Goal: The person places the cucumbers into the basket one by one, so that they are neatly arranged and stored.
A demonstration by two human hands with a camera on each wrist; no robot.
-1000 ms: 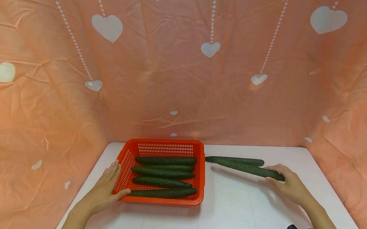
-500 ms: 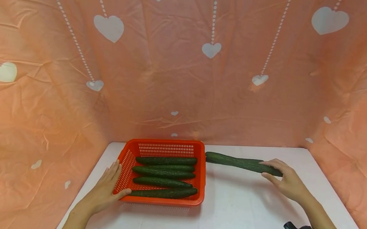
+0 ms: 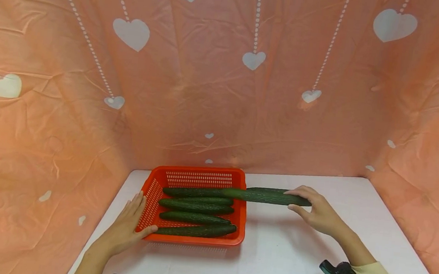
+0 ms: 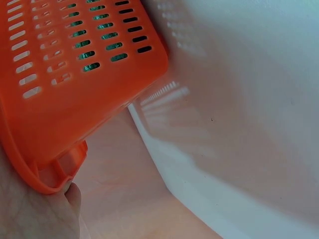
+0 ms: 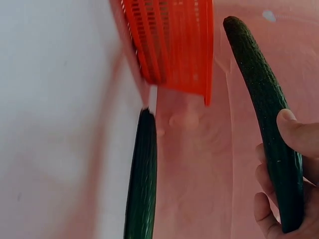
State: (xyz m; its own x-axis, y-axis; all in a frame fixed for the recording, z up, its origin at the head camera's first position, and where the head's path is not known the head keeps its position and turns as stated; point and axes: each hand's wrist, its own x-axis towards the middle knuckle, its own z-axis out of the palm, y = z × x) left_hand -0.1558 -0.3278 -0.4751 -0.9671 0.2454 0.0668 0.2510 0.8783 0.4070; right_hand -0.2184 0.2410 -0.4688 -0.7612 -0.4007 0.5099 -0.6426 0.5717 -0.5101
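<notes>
Orange plastic basket (image 3: 241, 211) at the near left of the white surface (image 3: 291, 260), already holding four cucumbers (image 3: 195, 206) laid side by side, left to right. Steadied at its near left corner by the left hand (image 3: 126, 225), palm flat on the surface, fingers straight along the slotted wall, thumb against the corner; nothing gripped.

Right hand (image 3: 316, 212) curled round the right end of a fifth, held cucumber (image 3: 265, 197), thumb on top and fingers beneath as the right wrist view shows. Lifted clear of the surface, roughly level, its left end already past the basket's right rim and hanging over the farthest cucumber inside. Not yet lowered or let go.

One more cucumber (image 5: 142, 179) lying on the surface just right of the basket, behind the held one, mostly hidden from the head camera but plain from the right wrist, untouched.

By the look of it, well advanced: four in, a fifth on its way over the rim, a sixth left to fetch. Peach heart-printed cloth (image 3: 224, 88) hung behind and to both sides.
</notes>
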